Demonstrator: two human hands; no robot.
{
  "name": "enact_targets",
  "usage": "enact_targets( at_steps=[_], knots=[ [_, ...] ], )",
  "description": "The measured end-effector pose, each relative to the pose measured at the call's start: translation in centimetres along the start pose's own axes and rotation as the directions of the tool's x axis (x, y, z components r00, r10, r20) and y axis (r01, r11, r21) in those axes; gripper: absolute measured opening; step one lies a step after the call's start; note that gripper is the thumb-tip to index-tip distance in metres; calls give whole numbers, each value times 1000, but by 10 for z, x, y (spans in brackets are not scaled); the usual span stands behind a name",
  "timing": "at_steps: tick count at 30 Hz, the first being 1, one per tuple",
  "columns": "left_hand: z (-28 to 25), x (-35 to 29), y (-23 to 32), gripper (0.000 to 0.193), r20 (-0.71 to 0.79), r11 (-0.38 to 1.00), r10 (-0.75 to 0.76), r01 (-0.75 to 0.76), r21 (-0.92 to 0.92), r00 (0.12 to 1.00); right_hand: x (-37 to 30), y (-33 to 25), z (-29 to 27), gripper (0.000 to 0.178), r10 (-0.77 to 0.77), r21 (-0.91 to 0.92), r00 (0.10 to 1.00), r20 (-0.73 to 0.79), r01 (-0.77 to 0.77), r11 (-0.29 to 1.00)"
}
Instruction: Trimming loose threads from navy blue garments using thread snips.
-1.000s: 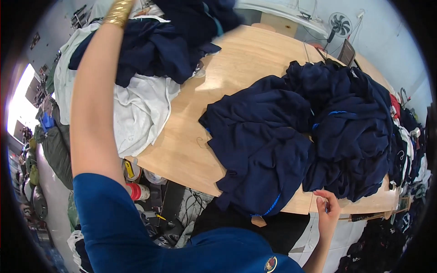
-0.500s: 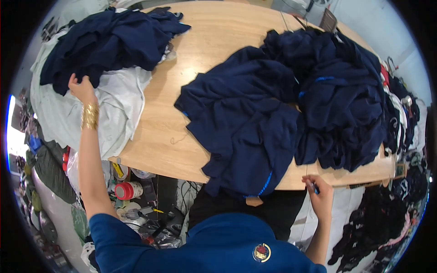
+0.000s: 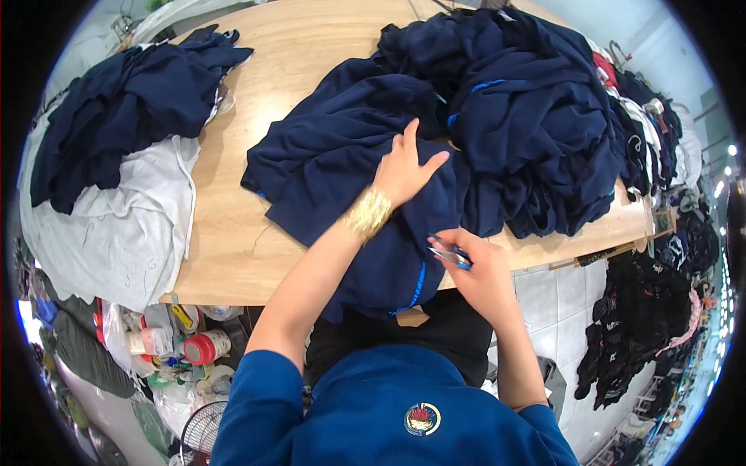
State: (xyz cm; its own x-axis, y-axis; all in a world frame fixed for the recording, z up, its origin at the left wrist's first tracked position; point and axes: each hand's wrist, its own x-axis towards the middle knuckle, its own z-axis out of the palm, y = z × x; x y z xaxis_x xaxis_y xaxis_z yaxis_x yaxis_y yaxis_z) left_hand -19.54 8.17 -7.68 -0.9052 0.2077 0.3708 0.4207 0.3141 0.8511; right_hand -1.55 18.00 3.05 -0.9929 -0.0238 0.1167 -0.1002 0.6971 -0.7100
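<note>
A dark navy garment (image 3: 326,167) lies spread over the front of the wooden table (image 3: 221,264), its lower end at the near edge. Bright blue trim (image 3: 420,286) shows near that end. Over the garment's middle is my left hand (image 3: 404,171), fingers and thumb apart, holding nothing. My right hand (image 3: 486,272) grips small thread snips (image 3: 453,255) with blue on the handle; their pointed blades face left over the garment. Behind and to the right rises a heap of navy garments (image 3: 536,124), which the spread one touches.
At the table's left, more navy garments (image 3: 140,116) lie on a white cloth (image 3: 136,233). Below the near edge are a red-and-white jar (image 3: 206,347), a yellow-handled tool (image 3: 183,316) and a fan (image 3: 203,435). Black clothing (image 3: 641,318) is at the lower right.
My left hand has moved right, from the left navy pile to above the spread garment. My right hand has brought the snips up and left over it. The view has shifted.
</note>
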Motion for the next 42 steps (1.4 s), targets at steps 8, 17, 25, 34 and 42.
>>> enact_targets(
  at_steps=[8, 17, 25, 34, 42],
  knots=[
    [-16, -41, 55, 30, 467, 874, 395, -480, 75, 791, -23, 72, -36, 27, 545, 701, 838, -13, -381, 603],
    [-14, -57, 57, 47, 576, 922, 313, -387, 6, 755, -33, 88, 21, 24, 633, 923, 754, -176, -97, 372],
    [25, -29, -4, 38, 996, 999, 11, -42, -8, 88, -33, 38, -62, 20, 309, 838, 880, -361, 160, 521],
    [-51, -76, 90, 32, 672, 998, -60, 51, 33, 738, -7, -14, -113, 41, 446, 808, 697, -562, 348, 475],
    [-214, -23, 145, 37, -320, 964, 172, -227, -141, 931, -4, -8, -118, 25, 371, 729, 645, -668, 467, 501]
  ],
)
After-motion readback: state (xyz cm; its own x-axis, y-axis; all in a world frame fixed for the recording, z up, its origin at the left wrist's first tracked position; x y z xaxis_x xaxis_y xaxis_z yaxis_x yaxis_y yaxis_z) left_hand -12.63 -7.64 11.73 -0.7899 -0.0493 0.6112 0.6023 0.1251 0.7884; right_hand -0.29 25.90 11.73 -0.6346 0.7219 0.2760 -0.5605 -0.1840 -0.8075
